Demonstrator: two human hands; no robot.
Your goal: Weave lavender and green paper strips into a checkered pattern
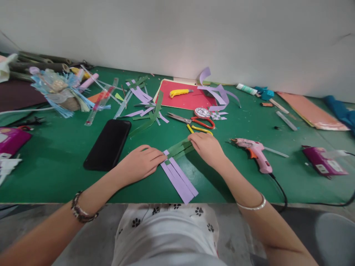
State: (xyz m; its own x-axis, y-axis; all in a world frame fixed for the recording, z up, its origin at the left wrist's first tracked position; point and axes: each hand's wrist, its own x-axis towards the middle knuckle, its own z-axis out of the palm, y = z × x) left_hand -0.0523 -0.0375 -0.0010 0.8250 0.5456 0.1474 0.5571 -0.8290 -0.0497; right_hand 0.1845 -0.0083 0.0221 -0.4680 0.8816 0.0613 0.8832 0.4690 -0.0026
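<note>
In front of me, purple paper strips [180, 181] cross green paper strips [180, 148] in a small woven corner. My left hand [142, 162] has its fingers closed on the purple strips at this corner. The ends of the green strips are pinched in my right hand [207, 148], which holds them slightly above the table. Just beyond that hand lie red-handled scissors [191, 120] and a yellow-handled tool [201, 129], partly hidden by my fingers. A black phone [108, 146] rests left of my left hand.
A pink glue gun [256, 151] with a cord lies to the right. Behind are a yellow cutter [180, 93] on red paper [183, 101], loose purple curls [219, 94], woven scraps [138, 92] and a ruler [102, 101]. A decorated craft piece [65, 90] stands at the left.
</note>
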